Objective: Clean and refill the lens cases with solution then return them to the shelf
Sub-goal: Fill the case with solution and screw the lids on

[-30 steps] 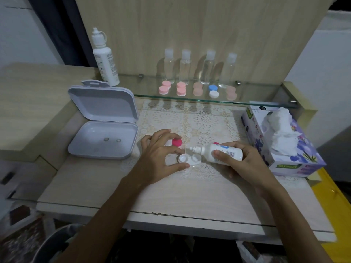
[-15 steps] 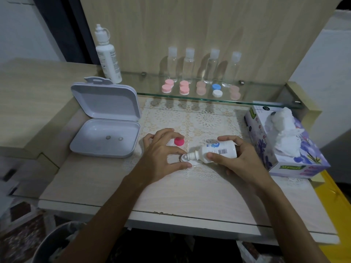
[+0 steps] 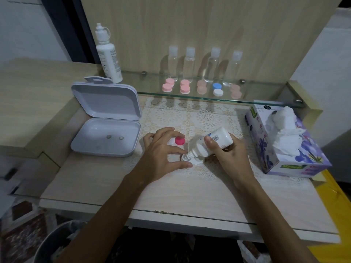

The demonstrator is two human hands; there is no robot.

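While the right hand [image 3: 230,154] grips the bottle [image 3: 212,144] with thumb and fingers curled round its body, nozzle tipped down over the case [image 3: 195,161], the left hand [image 3: 161,154] pins that case on the lace mat [image 3: 199,118], thumb and forefinger pinching its near and far edges. The case lies open on the mat at the table's middle, between the two hands; a pink cap [image 3: 179,140] and a white cap [image 3: 171,141] sit just behind the left fingers.

The main risk I see is overfilling. The wells are shallow and the nozzle hides the one under it, so a firm squeeze could flood it and spill into the lace, which would soak it up. I cannot tell how full either well is.

A second risk is the nozzle touching the case: it looks very close to the rim, perhaps in contact, and that could foul the tip.

The case is light, so if the left pinch loosens while the bottle presses down, it could tip or skate on the uneven lace.

The caps are near the left knuckles, and a careless move could knock them away.

The shelf [image 3: 266,100] carries five other cases [image 3: 185,87], and the tissue box [image 3: 284,141] stands close by on the right for any spill.
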